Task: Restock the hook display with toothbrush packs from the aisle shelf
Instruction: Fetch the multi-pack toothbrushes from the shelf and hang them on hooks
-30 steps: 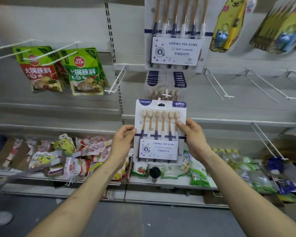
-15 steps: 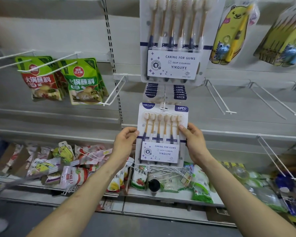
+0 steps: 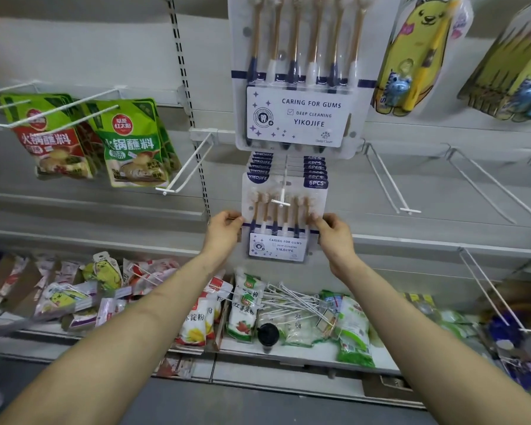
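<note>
A white six-piece toothbrush pack (image 3: 284, 219) hangs on a white wire hook (image 3: 281, 202), whose tip sticks out through the pack's top hole. My left hand (image 3: 223, 230) pinches the pack's left edge. My right hand (image 3: 330, 231) pinches its right edge. Several identical packs (image 3: 285, 165) hang behind it on the same hook. A larger-looking pack of the same brand (image 3: 299, 75) hangs on the row above.
Empty wire hooks (image 3: 390, 185) stick out to the right and one to the left (image 3: 186, 171). Green sauce pouches (image 3: 129, 142) hang at left, yellow children's toothbrush packs (image 3: 417, 53) at upper right. The bottom shelf (image 3: 304, 354) holds loose packets and spare hooks.
Both hands carried the pack up and away from me onto the hook; its tip now pokes through the pack's hole. The view moved closer to the display.
</note>
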Action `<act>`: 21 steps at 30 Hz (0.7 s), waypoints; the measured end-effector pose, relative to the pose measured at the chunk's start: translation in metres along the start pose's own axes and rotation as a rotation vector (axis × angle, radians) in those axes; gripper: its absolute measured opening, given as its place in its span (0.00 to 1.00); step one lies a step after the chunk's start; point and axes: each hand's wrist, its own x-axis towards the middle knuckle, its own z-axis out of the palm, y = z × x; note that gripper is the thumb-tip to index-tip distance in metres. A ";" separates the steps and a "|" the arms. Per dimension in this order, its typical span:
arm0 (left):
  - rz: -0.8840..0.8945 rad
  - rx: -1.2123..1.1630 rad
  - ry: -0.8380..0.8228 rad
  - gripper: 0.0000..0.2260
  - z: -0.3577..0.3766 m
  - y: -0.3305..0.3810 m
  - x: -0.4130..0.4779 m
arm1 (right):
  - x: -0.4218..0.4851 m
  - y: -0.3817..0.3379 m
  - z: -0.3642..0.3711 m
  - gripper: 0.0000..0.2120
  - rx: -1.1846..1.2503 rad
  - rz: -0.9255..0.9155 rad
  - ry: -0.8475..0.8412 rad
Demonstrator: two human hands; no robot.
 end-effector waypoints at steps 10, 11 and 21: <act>-0.066 0.240 -0.150 0.07 -0.011 -0.066 -0.058 | -0.057 0.069 -0.039 0.06 -0.133 0.192 0.045; -0.063 0.285 -0.182 0.08 -0.010 -0.073 -0.066 | -0.069 0.073 -0.043 0.07 -0.165 0.193 0.031; 0.272 0.813 -0.520 0.24 0.074 -0.080 -0.151 | -0.165 0.099 -0.111 0.20 -0.618 0.085 -0.035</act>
